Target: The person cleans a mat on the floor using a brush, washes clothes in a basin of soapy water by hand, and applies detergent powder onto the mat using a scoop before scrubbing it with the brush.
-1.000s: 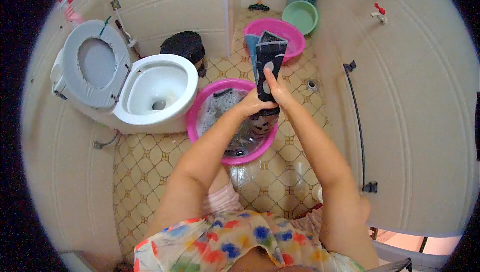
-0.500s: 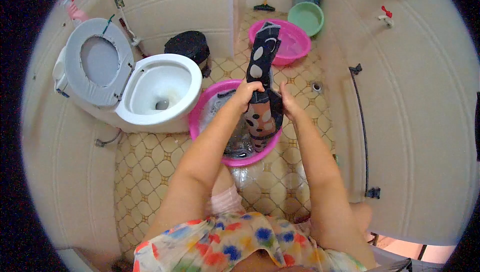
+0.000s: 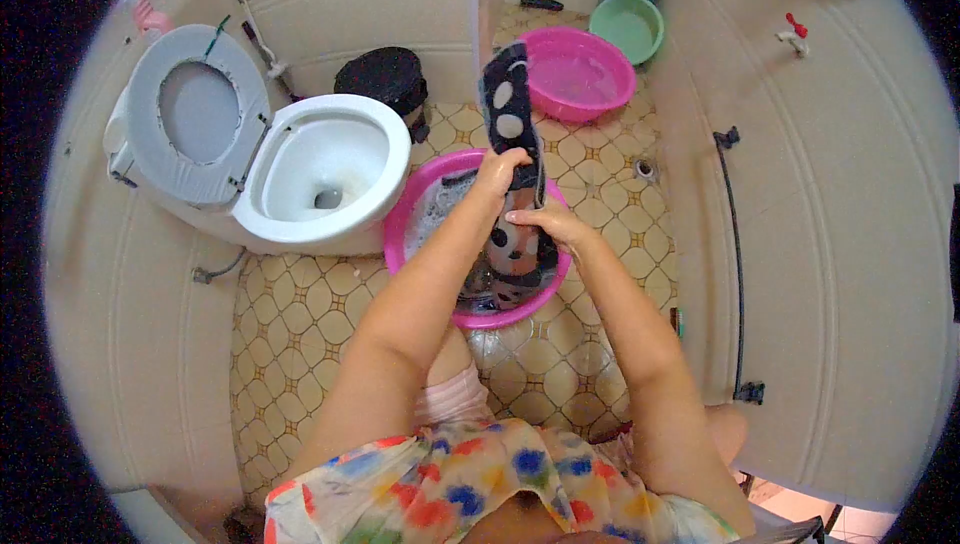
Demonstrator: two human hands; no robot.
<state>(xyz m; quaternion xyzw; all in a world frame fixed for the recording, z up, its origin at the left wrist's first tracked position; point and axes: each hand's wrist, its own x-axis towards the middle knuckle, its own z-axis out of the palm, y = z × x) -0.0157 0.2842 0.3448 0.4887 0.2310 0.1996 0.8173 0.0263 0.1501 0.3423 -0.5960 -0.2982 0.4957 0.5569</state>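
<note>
A long dark patterned cloth (image 3: 508,109) with pale oval spots stands up from a pink basin (image 3: 395,236) on the floor. My left hand (image 3: 502,172) is closed round its middle. Just below and to the right, my right hand (image 3: 548,223) grips the same cloth, thumb across its front. The lower part of the cloth, with a brown patterned section, hangs down into the basin. Soapy water (image 3: 428,212) and other dark fabric lie in the basin.
A toilet (image 3: 375,174) with its lid raised stands left of the basin, a black bin (image 3: 380,79) behind it. Farther back are a second pink basin (image 3: 575,114), a green basin (image 3: 627,29) and a floor squeegee (image 3: 542,3). A tap (image 3: 793,39) is on the right wall.
My right hand has gone from open beside the cloth to gripping it below my left hand. The cloth's top has tilted left. The view has shifted slightly.
</note>
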